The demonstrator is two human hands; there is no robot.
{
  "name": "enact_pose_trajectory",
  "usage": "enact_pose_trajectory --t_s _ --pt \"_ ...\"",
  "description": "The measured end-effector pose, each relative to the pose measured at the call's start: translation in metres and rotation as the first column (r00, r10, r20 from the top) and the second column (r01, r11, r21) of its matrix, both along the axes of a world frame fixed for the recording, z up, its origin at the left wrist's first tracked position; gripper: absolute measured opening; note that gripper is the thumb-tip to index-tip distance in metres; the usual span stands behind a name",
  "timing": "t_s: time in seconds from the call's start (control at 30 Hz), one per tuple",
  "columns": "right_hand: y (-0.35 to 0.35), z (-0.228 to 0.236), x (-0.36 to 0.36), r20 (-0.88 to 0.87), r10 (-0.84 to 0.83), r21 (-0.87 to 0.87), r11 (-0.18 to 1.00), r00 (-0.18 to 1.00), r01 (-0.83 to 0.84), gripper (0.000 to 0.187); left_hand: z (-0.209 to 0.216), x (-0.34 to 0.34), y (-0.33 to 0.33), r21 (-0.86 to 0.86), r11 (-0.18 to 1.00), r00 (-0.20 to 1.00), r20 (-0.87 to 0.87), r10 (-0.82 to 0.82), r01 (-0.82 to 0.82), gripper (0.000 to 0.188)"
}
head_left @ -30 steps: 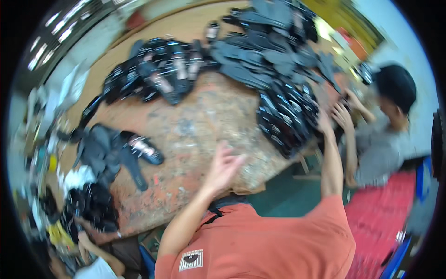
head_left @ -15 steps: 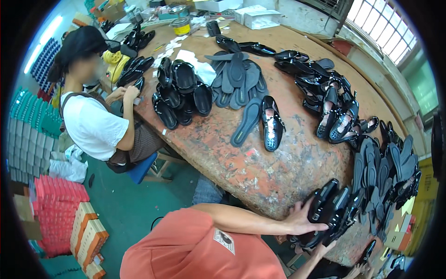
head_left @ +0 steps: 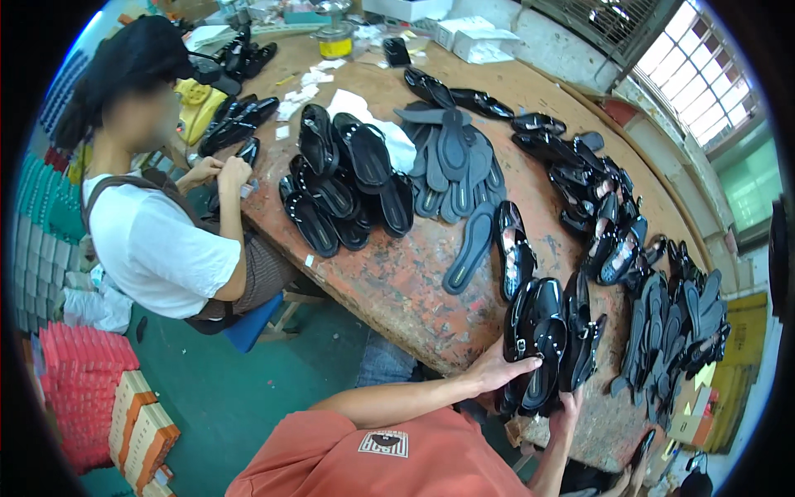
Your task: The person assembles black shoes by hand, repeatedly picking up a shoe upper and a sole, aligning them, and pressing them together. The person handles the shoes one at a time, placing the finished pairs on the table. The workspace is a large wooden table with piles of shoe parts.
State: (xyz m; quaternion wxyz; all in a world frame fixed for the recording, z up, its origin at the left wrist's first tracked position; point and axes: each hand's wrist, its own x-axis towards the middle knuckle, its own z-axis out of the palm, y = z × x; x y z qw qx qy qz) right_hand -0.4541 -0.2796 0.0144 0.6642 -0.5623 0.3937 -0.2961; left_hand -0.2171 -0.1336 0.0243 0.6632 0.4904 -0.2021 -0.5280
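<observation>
Between my two hands is a cluster of glossy black buckled shoes [head_left: 546, 319], held over the table's near edge. My left hand [head_left: 499, 369] grips the cluster from the left, its thumb lying across a shoe. Lower down, my right hand [head_left: 566, 412] is closed round the heel end of the shoes on the right; some of its fingers are hidden behind them. Just beyond the cluster, a single black shoe [head_left: 513, 248] rests on the table beside a loose grey insole [head_left: 470, 248].
The worn table [head_left: 414, 311] bears a heap of insoles [head_left: 455, 157], stacked black shoes [head_left: 344, 178], more shoes [head_left: 609, 224] and an insole pile [head_left: 654, 331] at right. A co-worker [head_left: 157, 240] sits at left handling a shoe; another person's hands [head_left: 636, 476] show at lower right.
My hands and the held shoes have moved left and away from me, nearer the single shoe. The held shoes have turned so their tops show more. The whole view has shifted slightly.
</observation>
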Motion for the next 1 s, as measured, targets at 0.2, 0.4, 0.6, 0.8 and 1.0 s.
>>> enact_pose_trajectory --t_s 0.2,0.4,0.6,0.8,1.0 --pt "-0.007 -0.018 -0.003 0.186 -0.239 0.626 0.776 0.953 0.072 0.065 -0.02 -0.001 -0.001 -0.087 0.996 0.999 0.045 -0.028 0.031 0.071" --pt "0.014 -0.042 -0.005 0.049 -0.093 0.258 0.963 0.994 0.077 0.062 -0.022 -0.004 0.006 -0.152 0.98 0.99 -0.033 -0.138 0.131 0.067" --pt "0.016 -0.021 0.021 0.199 -0.082 0.054 0.996 0.976 0.073 0.081 0.037 0.034 0.032 -0.307 0.952 0.868 0.472 0.152 0.0 0.095" --pt "-0.068 0.062 0.235 0.489 0.166 0.092 0.967 0.856 -0.239 0.059 0.158 0.175 0.01 -0.443 0.865 0.817 0.392 0.424 -0.236 0.116" --pt "-0.077 0.122 0.566 0.419 0.331 0.374 0.786 0.846 -0.493 0.046 0.179 0.406 -0.042 -0.344 0.721 0.386 0.666 0.639 -0.601 0.085"
